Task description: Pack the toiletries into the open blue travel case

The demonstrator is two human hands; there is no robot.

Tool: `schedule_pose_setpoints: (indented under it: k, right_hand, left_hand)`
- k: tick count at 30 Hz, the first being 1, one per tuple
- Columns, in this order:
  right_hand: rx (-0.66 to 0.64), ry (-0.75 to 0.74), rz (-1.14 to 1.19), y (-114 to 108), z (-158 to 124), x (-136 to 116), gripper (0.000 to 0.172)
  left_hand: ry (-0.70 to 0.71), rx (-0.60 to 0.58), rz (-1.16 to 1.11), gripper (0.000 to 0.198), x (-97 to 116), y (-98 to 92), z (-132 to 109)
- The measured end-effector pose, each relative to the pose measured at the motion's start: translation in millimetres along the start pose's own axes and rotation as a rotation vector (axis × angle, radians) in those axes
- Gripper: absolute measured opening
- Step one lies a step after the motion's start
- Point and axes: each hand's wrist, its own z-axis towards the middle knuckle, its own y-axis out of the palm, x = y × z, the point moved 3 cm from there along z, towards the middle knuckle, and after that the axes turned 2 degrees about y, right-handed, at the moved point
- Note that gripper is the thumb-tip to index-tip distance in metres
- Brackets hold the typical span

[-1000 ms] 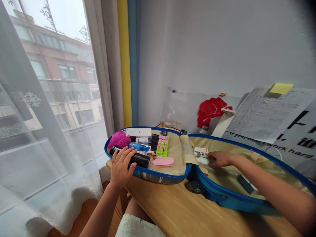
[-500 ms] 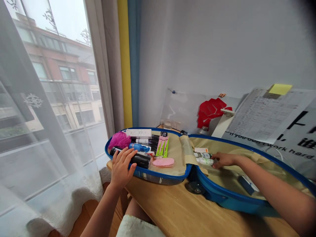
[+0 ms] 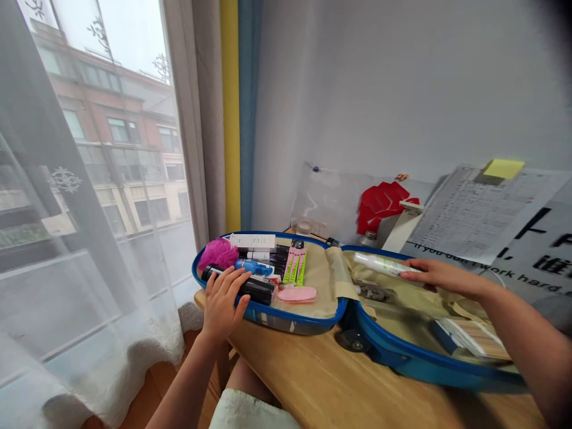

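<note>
A blue suitcase (image 3: pixel 286 319) lies spread wide on a wooden table (image 3: pixel 339 381). My left hand (image 3: pixel 222 301) rests on the rim of its left half, fingers spread over a black bottle (image 3: pixel 254 290). Beside that bottle lie a pink bath sponge (image 3: pixel 218 254), a white box (image 3: pixel 252 241), a blue bottle (image 3: pixel 250 265), pink and green tubes (image 3: pixel 295 266) and a pink oval case (image 3: pixel 296 294). My right hand (image 3: pixel 440 277) holds a white tube with green print (image 3: pixel 382 264) above the right half. Below it lie a small dark bottle (image 3: pixel 373 292) and a flat box (image 3: pixel 469 336).
A window with a sheer curtain (image 3: pixel 89 238) fills the left. Against the wall stand a red paper cutout (image 3: pixel 379 202), printed sheets (image 3: pixel 482 208) with a yellow sticky note (image 3: pixel 504 168), and a clear plastic sheet (image 3: pixel 326 196). A suitcase wheel (image 3: pixel 351 339) rests on the table.
My right hand has lifted the white tube out of the suitcase's right half and moved it up and to the right. My left hand has stayed on the black bottle.
</note>
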Motion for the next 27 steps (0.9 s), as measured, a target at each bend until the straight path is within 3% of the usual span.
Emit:
schedule_pose_setpoints:
  k: [3, 8, 12, 15, 19, 27]
  right_hand:
    - [0.054, -0.104, -0.035, 16, 3, -58, 0.048]
    - [0.02, -0.226, -0.098, 88, 28, -152, 0.044]
    - [0.038, -0.323, -0.15, 136, 42, -198, 0.035]
    - [0.048, -0.362, -0.167, 156, 46, -213, 0.037]
    - [0.037, -0.423, -0.144, 167, 50, -221, 0.042]
    - [-0.029, -0.525, -0.099, 177, 54, -225, 0.024]
  left_hand:
    - [-0.002, 0.011, 0.006, 0.04, 0, -0.7, 0]
    - [0.003, 0.022, 0.011, 0.04, 0, -0.7, 0]
    - [0.002, 0.039, 0.012, 0.04, -1, 0.1, -2]
    - [0.002, 0.051, 0.015, 0.04, -1, 0.9, -3]
    - [0.009, 0.044, 0.011, 0.039, 0, 1.5, -3]
    - [0.016, 0.038, 0.022, 0.039, 0, 1.4, -2]
